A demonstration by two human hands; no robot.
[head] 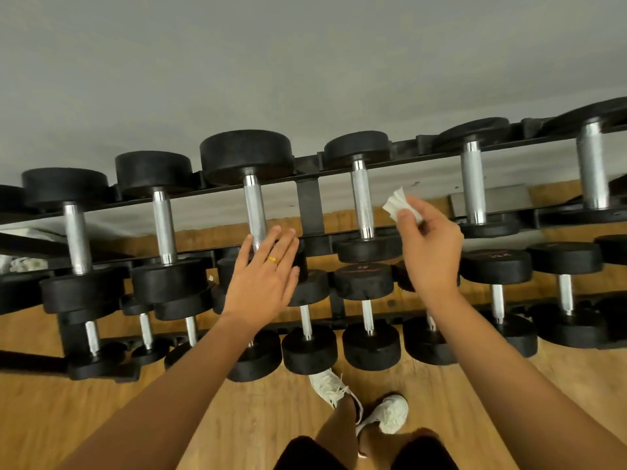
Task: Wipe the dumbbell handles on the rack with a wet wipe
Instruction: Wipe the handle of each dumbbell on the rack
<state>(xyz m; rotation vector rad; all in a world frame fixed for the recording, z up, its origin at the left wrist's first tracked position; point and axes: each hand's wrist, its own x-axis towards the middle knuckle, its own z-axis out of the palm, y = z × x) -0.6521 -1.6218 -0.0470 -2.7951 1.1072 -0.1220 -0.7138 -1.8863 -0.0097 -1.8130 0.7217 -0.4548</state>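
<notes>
So, right hand [429,245] pinches the wet wipe [400,203] at 3 o'clock of a chrome handle [362,201], not touching. Left hand [264,276] is flat with straight fingers over a dumbbell head [302,266]. The label [359,267] is too blurry to read.

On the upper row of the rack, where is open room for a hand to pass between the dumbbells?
An open gap lies between the knurled steel handle beside the white wet wipe and the next steel handle rightward; the right hand holding the wipe is there. The lower row of black round dumbbells is crowded, heads nearly touching.
</notes>
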